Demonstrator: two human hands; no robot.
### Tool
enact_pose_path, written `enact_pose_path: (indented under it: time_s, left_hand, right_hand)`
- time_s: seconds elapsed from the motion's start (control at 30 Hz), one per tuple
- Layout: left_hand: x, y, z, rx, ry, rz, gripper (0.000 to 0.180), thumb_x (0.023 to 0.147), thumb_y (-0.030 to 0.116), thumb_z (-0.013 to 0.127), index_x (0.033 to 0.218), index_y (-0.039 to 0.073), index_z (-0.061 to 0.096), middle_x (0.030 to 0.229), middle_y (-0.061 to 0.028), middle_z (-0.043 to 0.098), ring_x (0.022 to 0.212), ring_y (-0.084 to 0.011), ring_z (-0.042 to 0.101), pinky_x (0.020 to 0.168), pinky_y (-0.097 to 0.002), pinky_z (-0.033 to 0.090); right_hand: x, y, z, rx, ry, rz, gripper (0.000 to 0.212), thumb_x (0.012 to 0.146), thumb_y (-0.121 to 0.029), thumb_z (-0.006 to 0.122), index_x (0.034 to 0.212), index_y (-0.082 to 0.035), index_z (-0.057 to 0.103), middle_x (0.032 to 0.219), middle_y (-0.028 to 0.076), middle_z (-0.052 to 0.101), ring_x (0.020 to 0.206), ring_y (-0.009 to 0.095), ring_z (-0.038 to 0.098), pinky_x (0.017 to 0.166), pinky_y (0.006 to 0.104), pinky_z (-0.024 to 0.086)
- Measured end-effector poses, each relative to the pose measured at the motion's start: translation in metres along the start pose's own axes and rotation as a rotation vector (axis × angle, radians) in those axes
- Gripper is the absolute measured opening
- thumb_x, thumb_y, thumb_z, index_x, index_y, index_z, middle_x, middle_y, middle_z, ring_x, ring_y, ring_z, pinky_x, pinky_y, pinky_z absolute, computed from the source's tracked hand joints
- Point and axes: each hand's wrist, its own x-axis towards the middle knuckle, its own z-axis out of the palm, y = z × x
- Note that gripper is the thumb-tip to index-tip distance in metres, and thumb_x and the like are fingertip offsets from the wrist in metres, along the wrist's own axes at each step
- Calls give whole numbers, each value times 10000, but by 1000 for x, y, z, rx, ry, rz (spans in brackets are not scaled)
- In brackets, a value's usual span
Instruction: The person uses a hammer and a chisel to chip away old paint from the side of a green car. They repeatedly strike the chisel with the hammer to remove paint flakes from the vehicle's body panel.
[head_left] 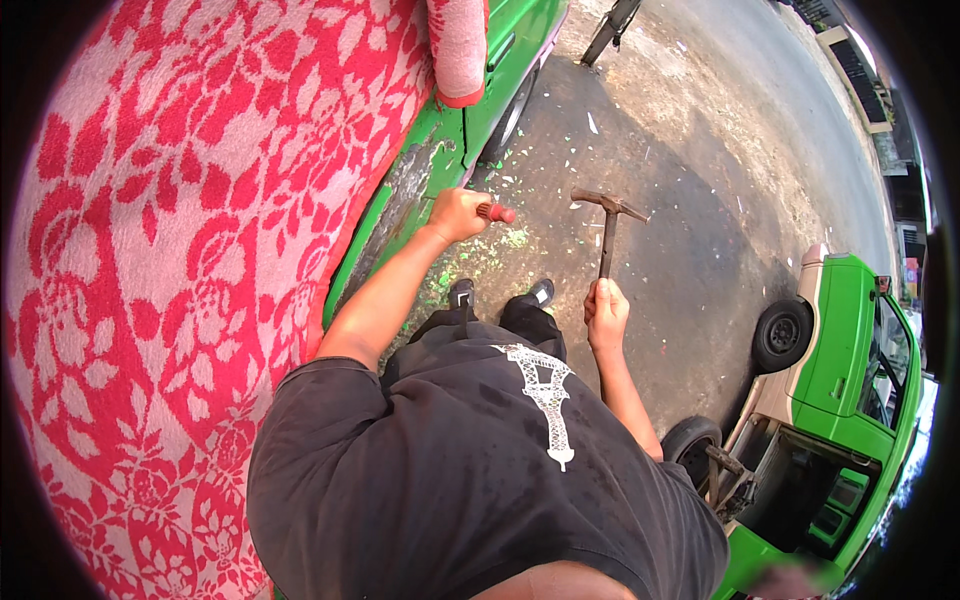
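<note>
My left hand (pixel 456 214) is closed around a tool with a ribbed red handle (pixel 498 213), which sticks out to the right of my fist. Its working end is hidden, so I cannot tell its exact kind. The fist is beside the green car body panel (pixel 378 225), where paint has come off and bare grey patches show. In my right hand (pixel 606 316) is a hammer (pixel 608 240) with a rusty, pointed head, held upright by the lower handle. The hammer head is apart from the red handle, to its right.
A red and pink floral cloth (pixel 180 250) covers the car on the left. Green and pale paint chips (pixel 512 238) litter the concrete around my shoes (pixel 542 291). A green vehicle (pixel 848 330) stands at right, near a loose wheel (pixel 692 443). A dark post (pixel 610 32) rises at the top.
</note>
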Motion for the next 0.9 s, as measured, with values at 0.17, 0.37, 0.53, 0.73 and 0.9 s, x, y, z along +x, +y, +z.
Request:
enact_pose_path:
  time_s: [0.17,0.37,0.53,0.73,0.9]
  left_hand:
    - [1,4,-4,-28,13,-25,306,719,273,789,634,85,564,619,-125,597,608,-355,606,534,-438,450]
    - [2,-2,-4,-37,18,7,327,726,284,795,627,78,561,616,-135,592,600,-365,598,532,-437,449]
    - [7,2,-15,-75,-16,-59,277,731,272,794,664,72,614,619,-143,598,577,-349,597,534,-425,450]
    - [11,-6,-12,-111,-10,-75,221,725,257,797,720,70,679,633,-149,611,572,-317,619,543,-405,462]
    - [9,-3,-15,-110,4,-91,242,730,254,794,703,55,660,617,-143,600,544,-280,607,541,-390,457]
  right_hand:
    - [1,9,3,-71,-12,-13,380,1038,-374,495,776,-99,484,588,-51,395,473,37,328,419,212,253]
    - [-1,3,12,-48,-75,3,376,1034,-373,506,778,-99,492,590,-53,403,479,35,340,426,209,262]
    - [-10,-16,22,-58,-43,-56,366,1034,-311,518,756,-75,490,602,-34,436,526,46,385,465,237,299]
    - [4,12,39,-477,-32,-196,365,1027,-268,527,768,-15,482,588,49,437,550,112,460,510,329,374]
    - [-6,-9,31,-175,20,-141,366,1018,-263,543,760,-11,482,583,65,416,537,127,413,509,344,371]
